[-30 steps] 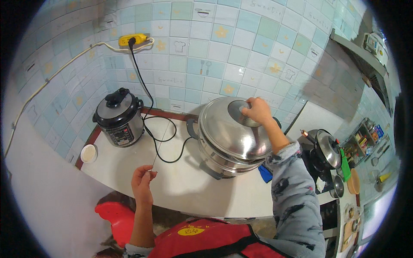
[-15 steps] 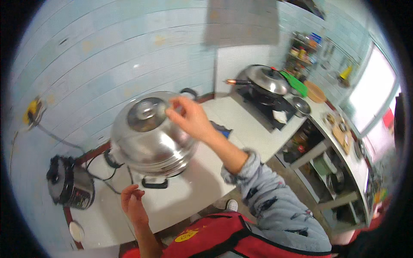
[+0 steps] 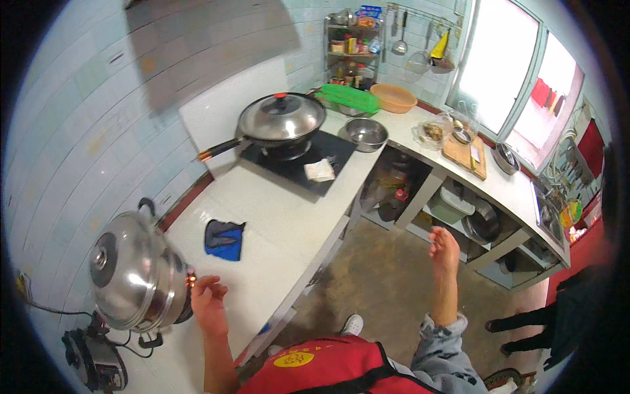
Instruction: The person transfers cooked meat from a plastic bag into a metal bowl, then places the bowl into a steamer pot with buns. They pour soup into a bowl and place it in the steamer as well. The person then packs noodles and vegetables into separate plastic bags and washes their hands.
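My left hand [image 3: 210, 307] hovers over the counter beside a large domed steel steamer pot [image 3: 134, 276], fingers loosely bent and apart, with nothing in them. The pot's steel lid is on, with a dark round window and a knob at its top. Small red lights [image 3: 191, 278] glow at the pot's side, just by my fingertips. Out over the floor is my right hand [image 3: 444, 251], raised and empty, its fingers slightly curled and spread. A blue and black cloth [image 3: 224, 240] lies on the counter between the steamer and the cooktop.
A lidded wok [image 3: 282, 121] sits on the black cooktop [image 3: 262, 157], beside a steel bowl [image 3: 367, 134]. Farther right are an orange basket [image 3: 394, 97], a cutting board [image 3: 482, 161] and a sink [image 3: 550, 213]. A dark appliance [image 3: 98, 358] stands near left. Someone in dark clothes [image 3: 571, 322] is at right.
The view has turned right. My right hand has moved away from the steamer's lid and is now over the floor. My left hand stays near the steamer.
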A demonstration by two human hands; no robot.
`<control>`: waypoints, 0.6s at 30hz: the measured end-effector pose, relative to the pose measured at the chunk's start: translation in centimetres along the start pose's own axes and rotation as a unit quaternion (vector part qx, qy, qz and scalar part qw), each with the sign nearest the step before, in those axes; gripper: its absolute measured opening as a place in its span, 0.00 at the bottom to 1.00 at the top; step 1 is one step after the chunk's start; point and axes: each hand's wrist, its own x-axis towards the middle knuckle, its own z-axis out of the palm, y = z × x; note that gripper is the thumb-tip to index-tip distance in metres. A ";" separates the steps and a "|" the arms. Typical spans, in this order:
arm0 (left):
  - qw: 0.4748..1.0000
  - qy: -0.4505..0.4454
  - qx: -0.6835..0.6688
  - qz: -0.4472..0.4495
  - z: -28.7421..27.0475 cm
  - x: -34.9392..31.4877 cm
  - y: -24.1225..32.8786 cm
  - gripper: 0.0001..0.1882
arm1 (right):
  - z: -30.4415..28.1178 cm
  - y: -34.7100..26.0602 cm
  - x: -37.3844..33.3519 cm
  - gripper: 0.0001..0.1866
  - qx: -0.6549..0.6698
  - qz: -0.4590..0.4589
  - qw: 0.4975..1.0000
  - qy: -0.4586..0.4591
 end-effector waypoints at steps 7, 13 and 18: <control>0.991 -0.098 -0.066 -0.068 18.6 2.4 -9.5 0.14 | -14.8 -3.1 3.7 0.14 0.010 0.000 0.994 0.106; 0.973 -0.175 -0.085 -0.122 27.3 3.9 -14.8 0.15 | -20.5 -6.2 5.7 0.14 0.010 -0.036 0.989 0.145; 0.971 -0.169 -0.101 -0.140 30.7 6.1 -17.6 0.15 | -23.2 -4.9 7.2 0.14 -0.010 -0.004 0.988 0.157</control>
